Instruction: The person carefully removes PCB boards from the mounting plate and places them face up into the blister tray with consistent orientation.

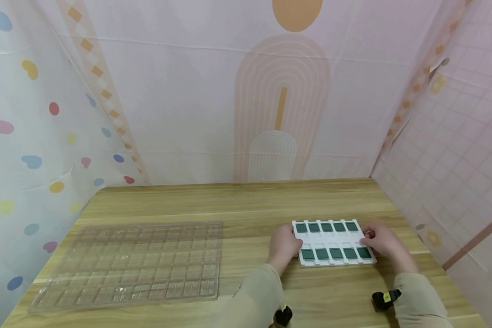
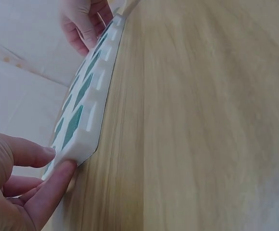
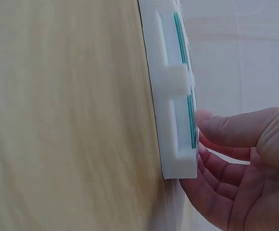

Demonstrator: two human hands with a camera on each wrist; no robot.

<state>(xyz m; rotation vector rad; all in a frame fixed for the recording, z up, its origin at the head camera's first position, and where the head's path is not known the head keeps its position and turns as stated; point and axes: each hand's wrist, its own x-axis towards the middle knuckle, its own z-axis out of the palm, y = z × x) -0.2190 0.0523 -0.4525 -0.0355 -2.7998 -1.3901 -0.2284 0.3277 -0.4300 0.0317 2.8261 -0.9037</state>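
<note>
Clear tray: laid flat at 8 o'clock, untouched.
Left hand: white tray pinched at its 9 o'clock end.
White tray: placed at 4 o'clock, green squares facing up.
Right hand: 3 o'clock end pinched, presumably so both ends are steadied.

Left grip pinches, thumb uppermost; right grip likewise (both forearms extended forward).

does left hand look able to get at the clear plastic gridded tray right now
Probably yes: nothing visible stands between the left hand and the clear plastic gridded tray. But that hand grips the white rectangular tray of green squares and would likely need to let go first.
</note>
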